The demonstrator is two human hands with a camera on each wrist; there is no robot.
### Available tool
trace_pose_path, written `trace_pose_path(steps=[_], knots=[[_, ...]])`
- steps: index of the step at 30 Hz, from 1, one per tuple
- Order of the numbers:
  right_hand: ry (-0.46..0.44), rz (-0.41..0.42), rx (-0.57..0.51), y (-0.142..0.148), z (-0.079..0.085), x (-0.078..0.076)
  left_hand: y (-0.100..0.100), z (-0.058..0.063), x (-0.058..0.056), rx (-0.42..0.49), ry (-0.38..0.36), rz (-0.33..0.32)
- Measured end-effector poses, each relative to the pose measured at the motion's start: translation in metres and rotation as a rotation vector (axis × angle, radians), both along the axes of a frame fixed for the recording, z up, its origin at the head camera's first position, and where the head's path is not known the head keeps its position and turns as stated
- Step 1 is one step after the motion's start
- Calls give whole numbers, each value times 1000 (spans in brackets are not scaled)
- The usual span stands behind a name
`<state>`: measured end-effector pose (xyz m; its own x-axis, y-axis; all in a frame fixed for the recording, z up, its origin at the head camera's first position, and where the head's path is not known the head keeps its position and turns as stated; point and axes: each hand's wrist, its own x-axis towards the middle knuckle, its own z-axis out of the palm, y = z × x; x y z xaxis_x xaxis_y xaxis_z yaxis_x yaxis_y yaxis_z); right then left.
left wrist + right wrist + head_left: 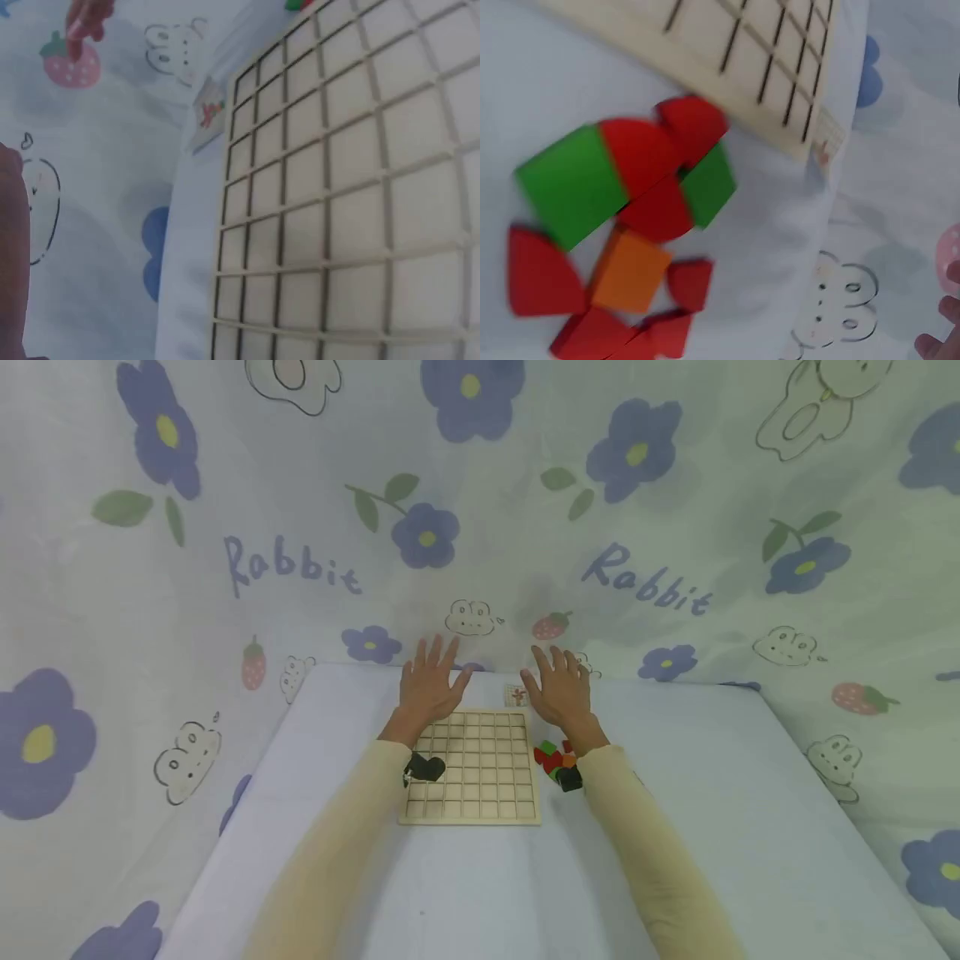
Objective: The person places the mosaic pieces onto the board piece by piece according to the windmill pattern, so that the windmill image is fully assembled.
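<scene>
My left hand (431, 692) is raised over the far left corner of a pale wooden grid board (480, 768). Its fingers are spread and it holds nothing. Opposite it, my right hand (562, 695) hovers beyond the board's far right corner, fingers also extended around nothing. Below the right wrist lies a loose group of small blocks, partly hidden by the forearm in the head view. Among them the right wrist view shows a green square block (574, 187), an orange block (631, 270) and several red quarter-round blocks (544, 274).
A small picture card (516, 696) with a red figure on a grid lies behind the board, between the hands. The white tabletop (705, 777) meets a hanging cloth (495, 527) printed with flowers and rabbits at the back and sides. Dark wrist gear (427, 768) shows beside the left sleeve.
</scene>
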<state>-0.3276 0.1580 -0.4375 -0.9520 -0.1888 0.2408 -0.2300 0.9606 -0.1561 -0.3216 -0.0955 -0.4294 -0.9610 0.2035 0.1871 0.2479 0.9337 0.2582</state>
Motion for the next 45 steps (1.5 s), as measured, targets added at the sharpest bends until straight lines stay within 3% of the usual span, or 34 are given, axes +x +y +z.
trace_pose_path(steps=[5, 9, 15, 21, 30, 39, 41, 45], knots=[[-25, -17, -13, 28, -18, 10, -22, -18, 24, -62, -43, -102], [-119, -20, 2, 51, -36, 19, -37, -37, 46, -92, -130, -165], [-315, 58, -29, 76, -51, 30, -56, -55, 76, -83, -262, -181], [-317, 114, -43, 87, -49, 38, -77, -64, 96, -56, -306, -186], [-402, 85, -159, 90, -51, 44, -98, -75, 117, -39, -280, -221], [-541, 25, -391, 91, -41, 41, -102, -77, 122, -82, -241, -244], [-538, 23, -468, 88, -38, 39, -102, -77, 121, -80, -238, -244], [-442, 103, -545, 70, -35, 37, -101, -78, 120, -80, -234, -244]])
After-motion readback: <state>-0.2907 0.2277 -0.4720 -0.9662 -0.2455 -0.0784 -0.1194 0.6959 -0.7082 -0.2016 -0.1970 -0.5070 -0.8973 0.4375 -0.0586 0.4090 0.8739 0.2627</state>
